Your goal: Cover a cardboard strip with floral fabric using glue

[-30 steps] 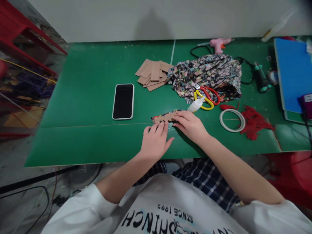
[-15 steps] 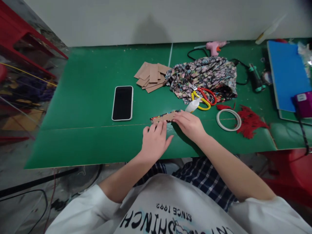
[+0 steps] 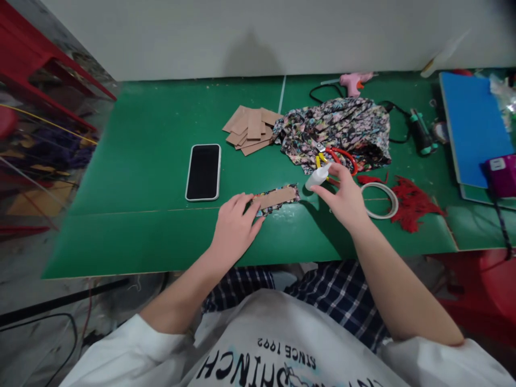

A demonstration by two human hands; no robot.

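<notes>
A cardboard strip [image 3: 277,199] lies on the green tabletop, with floral fabric showing around its edges. My left hand [image 3: 236,226] rests at its left end, fingers stretched out and covering that end. My right hand [image 3: 344,199] is spread around a small white bottle with a pointed nozzle [image 3: 316,178]. The thumb is by the bottle's base and the forefinger by its nozzle; a firm grip does not show. Scissors with red and yellow handles [image 3: 342,157] lie just beyond, partly hidden by the bottle and right hand.
Cardboard pieces [image 3: 253,126] and crumpled floral fabric [image 3: 342,126] lie farther back. A phone [image 3: 203,172] is to the left. On the right are a tape roll [image 3: 394,207], red scraps [image 3: 415,201] and a blue folder [image 3: 471,123]. A pink glue gun [image 3: 352,83] lies near the wall.
My right hand has left the strip and moved right to the white bottle. My left hand has slid left to the strip's end, uncovering more of the strip.
</notes>
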